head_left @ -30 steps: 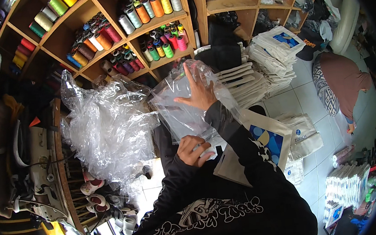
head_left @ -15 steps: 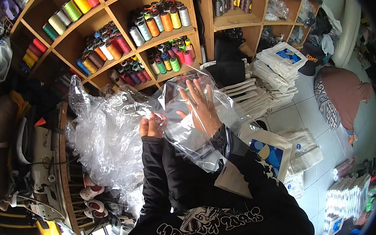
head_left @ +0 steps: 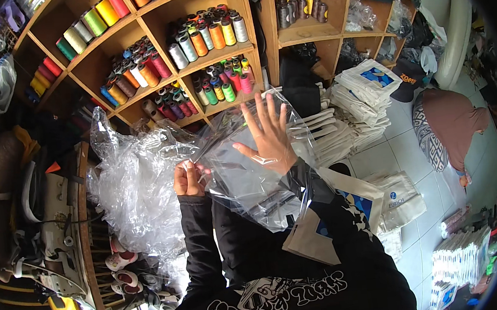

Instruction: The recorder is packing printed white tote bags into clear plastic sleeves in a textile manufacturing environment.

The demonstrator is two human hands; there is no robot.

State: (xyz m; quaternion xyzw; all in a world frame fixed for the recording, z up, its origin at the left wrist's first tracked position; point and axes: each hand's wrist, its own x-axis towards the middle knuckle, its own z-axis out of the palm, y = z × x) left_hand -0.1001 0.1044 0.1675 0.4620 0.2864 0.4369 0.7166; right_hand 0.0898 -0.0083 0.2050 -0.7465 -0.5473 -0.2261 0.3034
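And there was the clear bag (head_left: 233,177), stretched out between the two hands! The left hand (head_left: 190,180) had it pinched at the bag's left side, thumb against fingers; the right hand (head_left: 270,140) stood open, fingers fanned over the bag's upper right, inside or behind the film, impossible to tell through the glare. The picking-up was done, then, and the spreading looked well under way. What seemed left? All that came after it, for no contents showed in the bag, and a tote (head_left: 307,240) lay outside, just below and right of the bag. Left of the bag sprawled the heap (head_left: 138,189) of loose film; up to its right rose a stack (head_left: 363,99) of totes.
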